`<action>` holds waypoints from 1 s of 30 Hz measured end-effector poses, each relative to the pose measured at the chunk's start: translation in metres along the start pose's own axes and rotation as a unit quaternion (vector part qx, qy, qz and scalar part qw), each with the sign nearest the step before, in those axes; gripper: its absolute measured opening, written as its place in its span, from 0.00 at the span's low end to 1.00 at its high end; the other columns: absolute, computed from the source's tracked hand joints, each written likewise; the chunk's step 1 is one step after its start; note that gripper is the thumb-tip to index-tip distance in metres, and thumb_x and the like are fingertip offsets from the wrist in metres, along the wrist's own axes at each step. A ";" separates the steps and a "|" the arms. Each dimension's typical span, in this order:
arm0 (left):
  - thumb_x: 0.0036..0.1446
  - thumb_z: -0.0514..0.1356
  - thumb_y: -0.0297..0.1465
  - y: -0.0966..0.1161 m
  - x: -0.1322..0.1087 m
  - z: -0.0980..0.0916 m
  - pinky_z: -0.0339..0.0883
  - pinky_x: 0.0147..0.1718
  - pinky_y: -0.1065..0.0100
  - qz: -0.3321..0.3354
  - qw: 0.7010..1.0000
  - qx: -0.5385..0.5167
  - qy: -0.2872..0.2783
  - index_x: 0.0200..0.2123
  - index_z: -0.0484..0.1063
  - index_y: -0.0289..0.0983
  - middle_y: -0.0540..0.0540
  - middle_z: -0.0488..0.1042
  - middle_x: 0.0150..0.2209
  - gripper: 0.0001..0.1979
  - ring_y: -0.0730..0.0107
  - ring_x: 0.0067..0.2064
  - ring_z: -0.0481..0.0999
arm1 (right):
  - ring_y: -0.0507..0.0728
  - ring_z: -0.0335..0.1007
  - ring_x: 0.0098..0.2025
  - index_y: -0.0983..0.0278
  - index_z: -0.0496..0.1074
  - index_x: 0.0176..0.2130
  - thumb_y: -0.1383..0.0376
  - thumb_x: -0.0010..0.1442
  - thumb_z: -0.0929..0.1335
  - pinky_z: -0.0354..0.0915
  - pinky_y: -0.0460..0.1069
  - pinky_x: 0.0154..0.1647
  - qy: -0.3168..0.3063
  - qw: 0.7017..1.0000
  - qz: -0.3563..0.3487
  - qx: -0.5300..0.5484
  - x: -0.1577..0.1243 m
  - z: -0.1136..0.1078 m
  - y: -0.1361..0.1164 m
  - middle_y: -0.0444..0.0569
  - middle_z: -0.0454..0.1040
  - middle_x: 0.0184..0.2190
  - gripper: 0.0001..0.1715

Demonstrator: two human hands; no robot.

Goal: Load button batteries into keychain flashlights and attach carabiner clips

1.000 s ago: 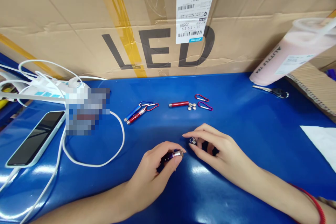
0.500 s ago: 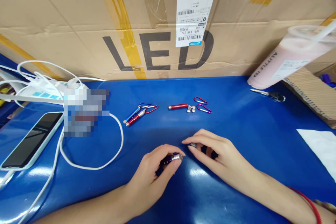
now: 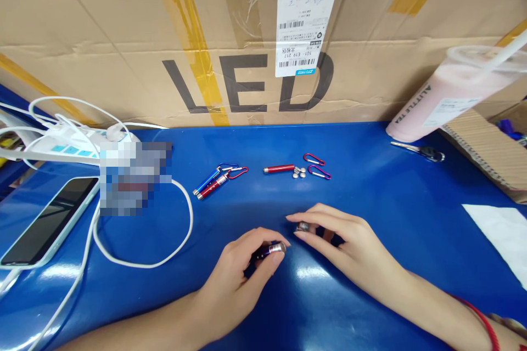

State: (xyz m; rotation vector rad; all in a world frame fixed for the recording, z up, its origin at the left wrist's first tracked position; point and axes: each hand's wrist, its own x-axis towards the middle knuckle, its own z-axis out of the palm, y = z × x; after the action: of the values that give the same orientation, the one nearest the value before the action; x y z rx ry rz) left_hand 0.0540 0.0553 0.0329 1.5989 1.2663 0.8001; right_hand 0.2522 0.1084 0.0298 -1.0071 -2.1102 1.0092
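Note:
My left hand point(image 3: 242, 266) is closed round a small dark purple flashlight point(image 3: 265, 250), its silver end pointing right. Between the fingers of my right hand point(image 3: 341, 233) sits a small silver-and-dark cylindrical piece point(image 3: 303, 226); its exact kind is unclear. The two hands are close but apart, just above the table. Beyond them lie a red flashlight tube point(image 3: 279, 169), several button cells point(image 3: 302, 174) at its right end, a red carabiner point(image 3: 313, 159) and a purple carabiner point(image 3: 320, 173). Farther left, a blue flashlight point(image 3: 206, 181) and a red flashlight point(image 3: 212, 187) lie side by side with clips attached.
A large cardboard box point(image 3: 135, 38) stands along the back of the blue table point(image 3: 164, 301). On the left are a phone point(image 3: 49, 222), white cables point(image 3: 190, 219) and a power strip point(image 3: 74, 142). A drink cup point(image 3: 444, 93), a key point(image 3: 418, 150) and white paper point(image 3: 498, 236) are on the right.
The small piece in my right hand shows a little more between the fingertips. My left hand keeps its hold on the flashlight. The whole view has shifted slightly.

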 end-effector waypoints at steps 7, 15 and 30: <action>0.63 0.52 0.31 0.000 0.000 0.001 0.64 0.32 0.70 -0.002 1.000 -0.003 0.001 0.40 0.73 0.39 0.50 0.71 0.27 0.10 0.71 0.28 0.68 | 0.50 0.69 0.26 0.62 0.76 0.38 0.62 0.61 0.68 0.67 0.43 0.22 -0.001 1.000 -0.005 0.012 0.000 -0.002 -0.004 0.49 0.74 0.34 0.08; 0.63 0.52 0.31 0.000 0.000 0.001 0.63 0.33 0.70 -0.005 1.000 -0.009 0.000 0.41 0.73 0.40 0.50 0.71 0.28 0.09 0.71 0.29 0.68 | 0.50 0.72 0.30 0.59 0.76 0.45 0.70 0.60 0.67 0.68 0.42 0.23 0.024 0.999 -0.026 0.018 -0.001 0.002 -0.001 0.48 0.75 0.38 0.14; 0.63 0.52 0.31 0.000 0.000 0.001 0.61 0.30 0.72 -0.006 1.000 -0.014 -0.005 0.40 0.72 0.39 0.51 0.71 0.29 0.09 0.72 0.29 0.67 | 0.51 0.72 0.31 0.58 0.75 0.48 0.70 0.62 0.66 0.68 0.43 0.25 0.010 0.999 -0.032 0.011 -0.003 0.002 0.001 0.48 0.75 0.38 0.16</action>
State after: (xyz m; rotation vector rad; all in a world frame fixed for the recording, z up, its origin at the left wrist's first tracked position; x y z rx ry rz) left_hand 0.0547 0.0546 0.0327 1.5688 1.2513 0.7982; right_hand 0.2529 0.1059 0.0278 -0.9286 -2.0979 0.9843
